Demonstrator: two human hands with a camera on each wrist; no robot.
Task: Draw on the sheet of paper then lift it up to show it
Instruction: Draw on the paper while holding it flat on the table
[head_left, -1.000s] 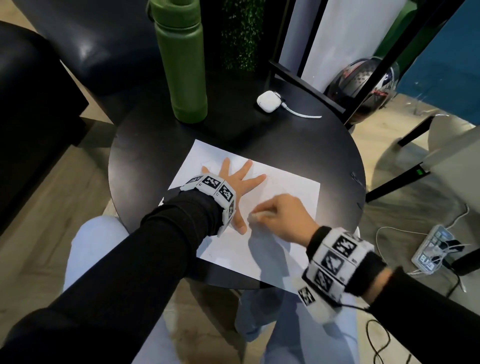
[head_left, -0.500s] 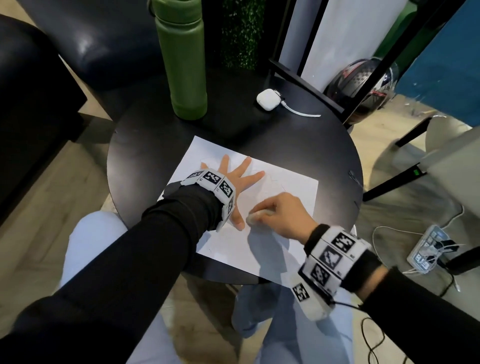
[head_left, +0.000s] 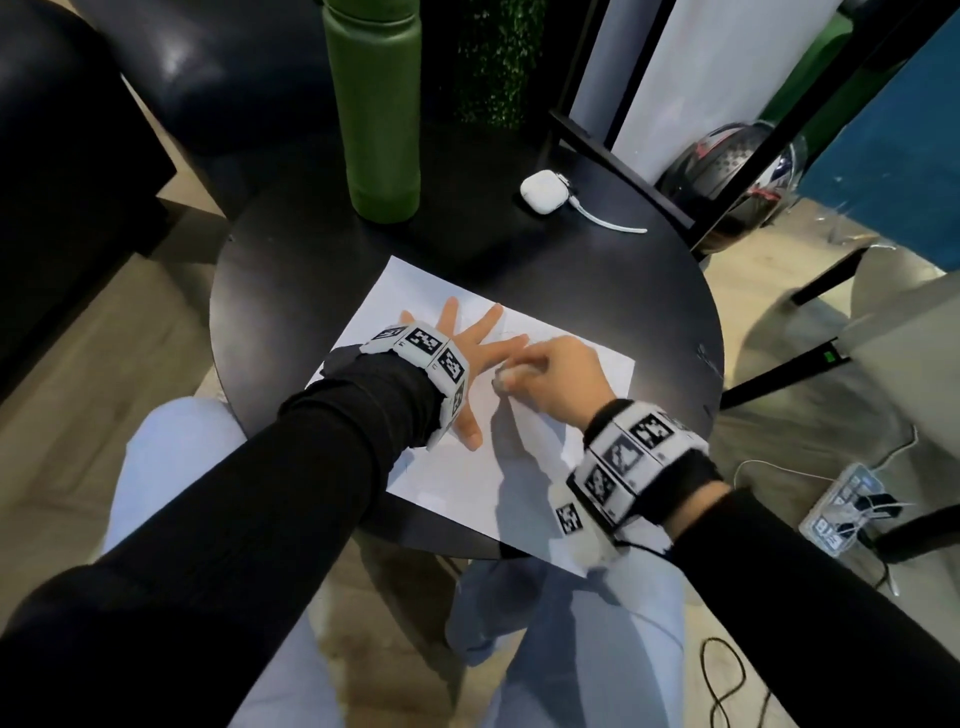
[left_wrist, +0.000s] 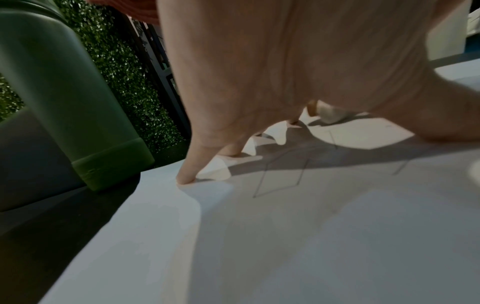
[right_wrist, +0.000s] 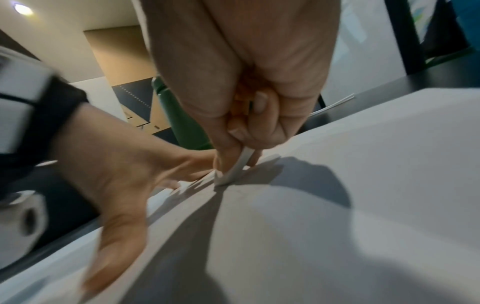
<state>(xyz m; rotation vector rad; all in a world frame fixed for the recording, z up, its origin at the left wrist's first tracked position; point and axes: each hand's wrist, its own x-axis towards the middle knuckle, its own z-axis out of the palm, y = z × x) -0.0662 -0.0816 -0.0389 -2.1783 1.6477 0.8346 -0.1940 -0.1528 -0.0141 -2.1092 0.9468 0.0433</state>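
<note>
- Lying flat on the round table (head_left: 597, 270), the sheet of paper (head_left: 467, 467) runs its long axis from far-left to near-right (near corner overhanging).
- Left hand (head_left: 467, 353) presses it, fingers spread straight.
- Right hand (head_left: 556, 374) pinches a white eraser (right_wrist: 237, 166), tilted, tip on the sheet.

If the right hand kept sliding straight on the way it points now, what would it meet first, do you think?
Probably the left hand: the right hand, pinching a white eraser, points at its spread fingers on the paper, already very close. Exact gap unclear.

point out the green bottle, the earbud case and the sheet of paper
green bottle (head_left: 383, 130), head view, middle of its body
earbud case (head_left: 541, 191), head view, top of the white shell
sheet of paper (head_left: 467, 483), head view, bare near part
</note>
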